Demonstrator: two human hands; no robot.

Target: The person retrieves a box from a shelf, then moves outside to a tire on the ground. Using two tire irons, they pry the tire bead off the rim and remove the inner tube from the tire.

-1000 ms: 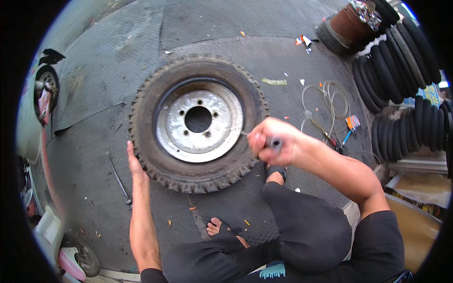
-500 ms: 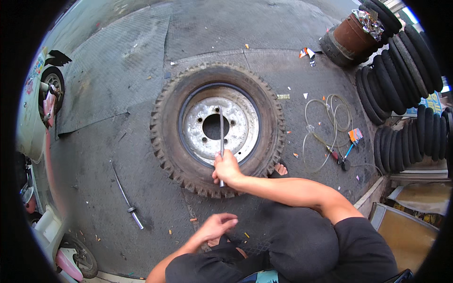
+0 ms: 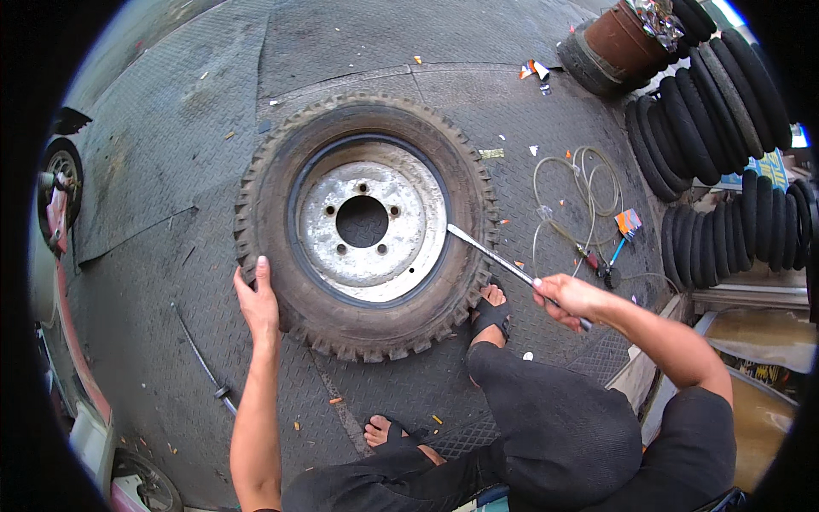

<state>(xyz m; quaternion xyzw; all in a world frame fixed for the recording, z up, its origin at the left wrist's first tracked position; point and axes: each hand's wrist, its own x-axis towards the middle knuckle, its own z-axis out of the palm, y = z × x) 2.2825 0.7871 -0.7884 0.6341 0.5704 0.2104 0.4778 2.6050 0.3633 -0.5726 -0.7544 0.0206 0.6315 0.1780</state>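
Note:
A knobbly tire (image 3: 367, 328) on a silver five-hole wheel (image 3: 401, 237) lies flat before me. My left hand (image 3: 258, 299) grips its tread at the lower left, thumb and fingers over the edge. My right hand (image 3: 567, 300) is closed round the handle of a long chrome tire lever (image 3: 495, 256), angled down to the right, its flat tip at the rim's right edge where it meets the rubber. On the mat left of the tire lies a second metal bar with a collar (image 3: 220, 391).
A clear hose coil (image 3: 597, 206) with a fitting lies right of the tire; stacked tires (image 3: 717, 111) and a rusty drum (image 3: 618, 51) line the right. A pink-and-white scooter (image 3: 58, 213) stands at the left. My sandalled feet (image 3: 490, 311) are near the tire.
Since half a second ago my left hand has risen onto the tire's left edge. The lever has swung from upright across the hub to a slant at the rim's right side.

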